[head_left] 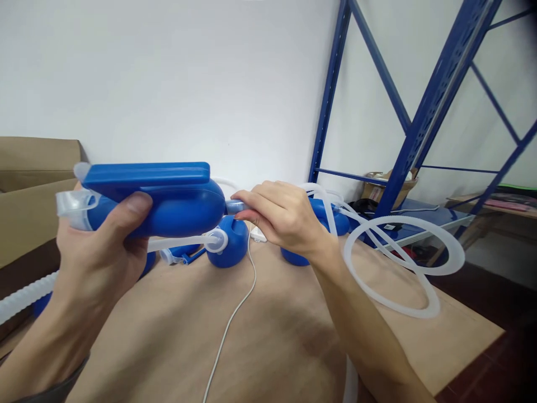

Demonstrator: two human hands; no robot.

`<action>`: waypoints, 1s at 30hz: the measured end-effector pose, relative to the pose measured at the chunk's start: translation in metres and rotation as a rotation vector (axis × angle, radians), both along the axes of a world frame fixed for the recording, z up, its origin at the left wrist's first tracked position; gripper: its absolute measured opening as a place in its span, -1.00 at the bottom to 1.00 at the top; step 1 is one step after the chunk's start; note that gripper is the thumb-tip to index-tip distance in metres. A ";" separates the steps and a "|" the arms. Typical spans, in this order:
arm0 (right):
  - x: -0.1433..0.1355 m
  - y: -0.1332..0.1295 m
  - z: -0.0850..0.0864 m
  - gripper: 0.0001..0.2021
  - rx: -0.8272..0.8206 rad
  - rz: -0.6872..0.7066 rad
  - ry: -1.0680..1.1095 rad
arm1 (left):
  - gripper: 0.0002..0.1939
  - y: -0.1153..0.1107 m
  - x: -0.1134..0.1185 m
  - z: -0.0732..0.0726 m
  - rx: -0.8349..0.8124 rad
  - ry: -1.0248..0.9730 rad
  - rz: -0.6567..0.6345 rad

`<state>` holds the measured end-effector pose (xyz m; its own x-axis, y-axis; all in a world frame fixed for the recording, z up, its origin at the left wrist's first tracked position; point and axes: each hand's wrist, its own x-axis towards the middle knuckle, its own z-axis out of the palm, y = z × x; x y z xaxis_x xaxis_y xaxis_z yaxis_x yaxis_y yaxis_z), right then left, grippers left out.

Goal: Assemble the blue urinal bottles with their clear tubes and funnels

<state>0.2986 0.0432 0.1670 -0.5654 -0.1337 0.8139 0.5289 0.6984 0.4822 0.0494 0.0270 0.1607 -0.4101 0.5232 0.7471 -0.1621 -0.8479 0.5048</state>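
A blue plastic bottle [180, 210] with a flat blue handle on top and a clear cap at its left end is held sideways above the table. My left hand [104, 246] is wrapped round its left part, thumb on the near side. At its right end a translucent tube fitting [235, 207] sticks out, and the fingers of my right hand [283, 215] pinch it. Behind and below stands another blue bottle [229, 252] with a white round fitting. A further blue bottle [331, 215] is partly hidden behind my right hand.
Coiled translucent tubing [432, 268] lies at the table's right side. A thin white cable [235, 313] crosses the brown table [176, 347]. Cardboard [33, 212] stands at the left, a ribbed hose [27, 296] below it. A blue metal rack [419, 140] rises at the right.
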 end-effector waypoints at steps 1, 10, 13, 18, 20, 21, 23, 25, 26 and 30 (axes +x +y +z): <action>0.000 -0.001 0.001 -0.68 0.005 -0.003 -0.011 | -0.57 -0.001 0.002 0.000 -0.022 -0.021 0.000; 0.002 0.007 -0.002 -0.72 -0.012 0.009 -0.101 | -0.59 -0.012 0.010 0.004 -0.295 -0.020 -0.014; -0.002 0.009 -0.003 -0.74 -0.048 -0.002 -0.054 | -0.62 -0.017 0.008 0.008 -0.218 0.043 0.051; -0.004 0.006 -0.003 -0.82 -0.065 0.211 0.200 | -0.63 -0.013 0.001 0.011 -0.051 0.026 0.137; -0.002 0.010 -0.007 -0.83 -0.005 0.267 0.278 | -0.63 -0.008 -0.002 0.010 -0.011 0.014 0.162; -0.001 0.014 -0.011 -0.77 0.042 0.268 0.307 | -0.64 -0.005 -0.004 0.010 0.000 0.005 0.172; 0.001 0.023 -0.018 -0.65 0.056 0.248 0.338 | -0.64 0.000 -0.008 0.009 0.032 -0.022 0.186; 0.001 0.030 -0.022 -0.62 -0.163 0.236 0.344 | -0.65 0.003 -0.010 0.009 0.052 -0.031 0.171; 0.000 0.031 -0.023 -0.65 -0.338 0.247 0.354 | -0.65 0.003 -0.011 0.009 0.053 -0.027 0.155; -0.006 0.030 -0.021 -0.61 -0.913 0.444 0.393 | -0.66 0.000 -0.009 0.008 0.036 -0.009 0.109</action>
